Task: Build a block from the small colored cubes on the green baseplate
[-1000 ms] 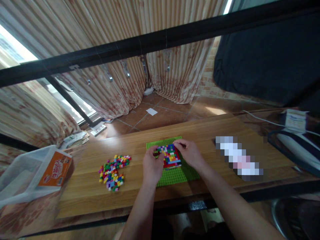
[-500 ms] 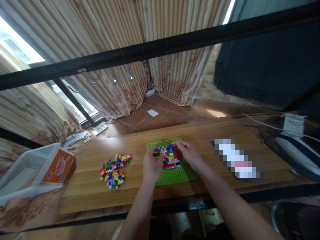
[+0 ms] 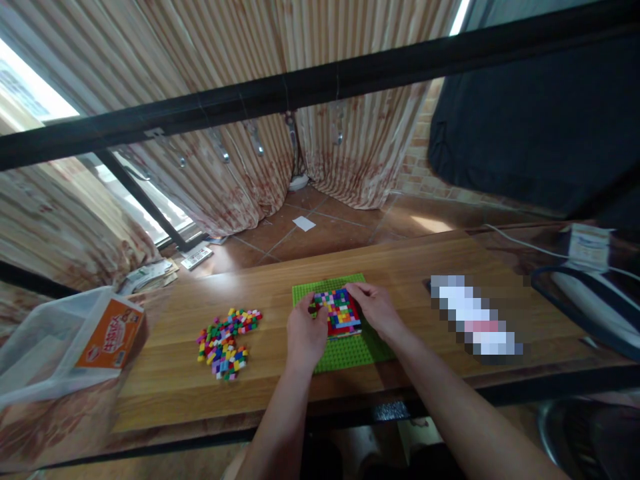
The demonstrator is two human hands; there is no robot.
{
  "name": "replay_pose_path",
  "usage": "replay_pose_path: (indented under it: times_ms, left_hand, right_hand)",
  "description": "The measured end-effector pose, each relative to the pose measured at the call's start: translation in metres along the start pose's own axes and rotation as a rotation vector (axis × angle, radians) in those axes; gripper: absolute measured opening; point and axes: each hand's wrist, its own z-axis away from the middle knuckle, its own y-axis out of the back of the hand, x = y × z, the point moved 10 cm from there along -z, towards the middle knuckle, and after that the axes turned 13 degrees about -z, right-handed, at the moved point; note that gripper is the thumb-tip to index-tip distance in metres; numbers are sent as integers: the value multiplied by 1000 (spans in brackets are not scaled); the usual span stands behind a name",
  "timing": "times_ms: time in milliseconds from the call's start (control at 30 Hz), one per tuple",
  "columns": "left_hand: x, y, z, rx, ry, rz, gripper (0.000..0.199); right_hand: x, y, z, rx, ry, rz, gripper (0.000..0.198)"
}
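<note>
A square build of small colourful building bricks [image 3: 344, 312], edged with red, sits over the green studded baseplate [image 3: 340, 359]. My left hand [image 3: 307, 328] curls around its left side, thumb and fingers closed at the edge. At the upper right corner, my right hand [image 3: 374, 307] has its fingers pressed together against the build's edge. My fingers partly hide the build's left and right borders. Whether a single loose brick is under either set of fingertips is too small to make out.
Loose bricks [image 3: 225, 343] lie in a pile on the wooden table [image 3: 170, 373], left of the baseplate. A translucent plastic bin [image 3: 45, 347] with an orange label stands at the far left. Right of my hands is a pixelated item [image 3: 473, 317]. A dark metal bar [image 3: 310, 87] crosses above.
The view has shifted slightly. Both hands stay at the brick build in almost the same pose.
</note>
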Motion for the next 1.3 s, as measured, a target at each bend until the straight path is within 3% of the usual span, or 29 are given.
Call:
replay_pose_path:
  times_ms: [333,600,867,1300]
  left_hand:
    - [-2,-1,-2,-1,-8,48,37]
    - [-5,-5,-3,-3,4,66,51]
    - [-3,-5,-4,5,-13,23,47]
    - [1,-25,-19,130,11,475,27]
  right_hand:
    - [-11,-5,7,-23,34,9,42]
    - [-13,-12,6,-45,84,14,29]
    - [-13,-12,7,-45,130,93,30]
    - [-19,-14,12,38,182,146,38]
